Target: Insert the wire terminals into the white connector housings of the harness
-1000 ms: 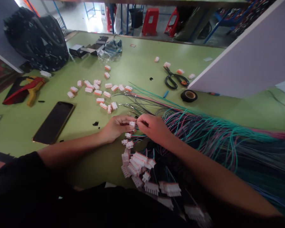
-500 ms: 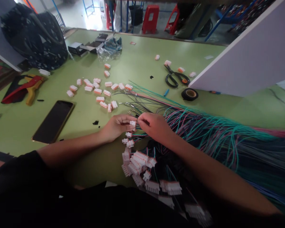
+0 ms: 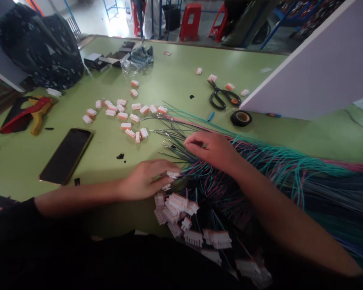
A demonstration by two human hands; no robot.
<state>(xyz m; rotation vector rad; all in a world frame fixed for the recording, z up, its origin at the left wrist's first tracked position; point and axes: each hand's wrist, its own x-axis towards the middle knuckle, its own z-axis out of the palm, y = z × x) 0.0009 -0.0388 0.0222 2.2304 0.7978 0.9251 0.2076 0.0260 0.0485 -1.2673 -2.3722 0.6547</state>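
My left hand (image 3: 148, 177) is closed on a small white connector housing (image 3: 173, 175), pinched between thumb and fingers. Wires run from that connector toward the right. Just below it, another small white connector (image 3: 166, 187) is partly hidden by the hand. My right hand (image 3: 207, 146) hovers over the wire bundle (image 3: 260, 153) with its fingers curled and tips together; whether anything is between them cannot be made out. Loose wire ends (image 3: 166, 145) with metal tips lie to the left of that hand. A pile of wired white connectors (image 3: 178, 203) sits nearest my body.
Several white-and-orange connectors (image 3: 122, 116) are scattered left of the wires. A phone (image 3: 65, 156) lies on the left, with a red and yellow tool (image 3: 36, 112) beyond it. Black scissors (image 3: 220, 96) and a tape roll (image 3: 241, 118) are near the white panel (image 3: 314, 68).
My left hand has moved down toward me with the connector, over the smaller wired ones. My right hand has drawn away from the connector, to the right and slightly up.
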